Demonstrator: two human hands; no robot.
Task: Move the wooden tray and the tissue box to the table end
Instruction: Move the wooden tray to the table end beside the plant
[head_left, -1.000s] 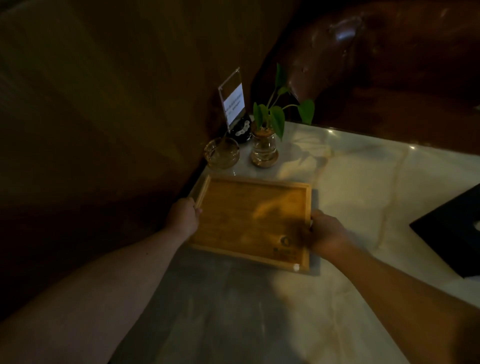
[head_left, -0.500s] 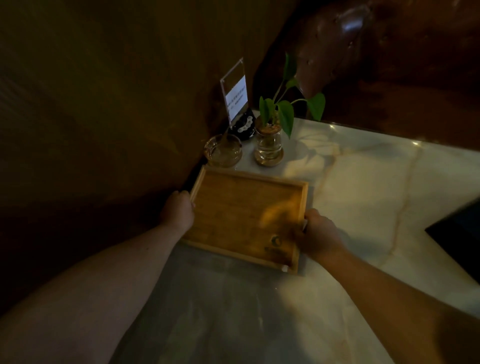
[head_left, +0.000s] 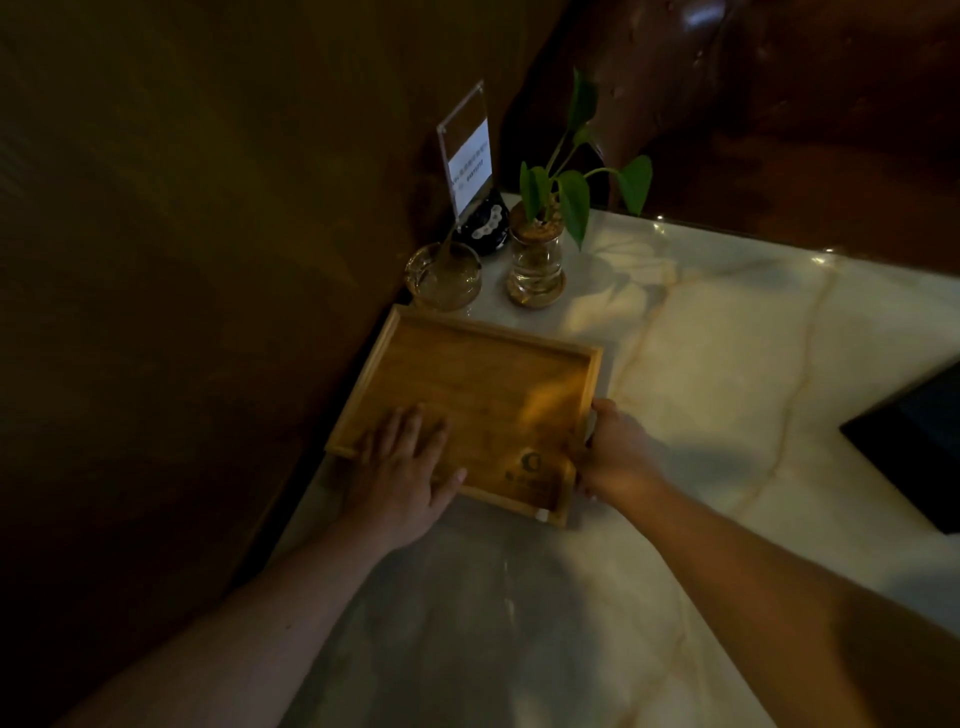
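Rectangular light wooden tray (head_left: 483, 395) lay at the white marble table's (head_left: 727, 364) far-left corner. Left hand (head_left: 400, 467) rested flat, fingers spread, inside it; right hand (head_left: 618, 457) gripped its right rim. Black tissue box (head_left: 914, 447) sat at the right edge.

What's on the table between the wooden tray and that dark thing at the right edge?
Nothing: in the head view only bare marble table separates the wooden tray from the dark object.
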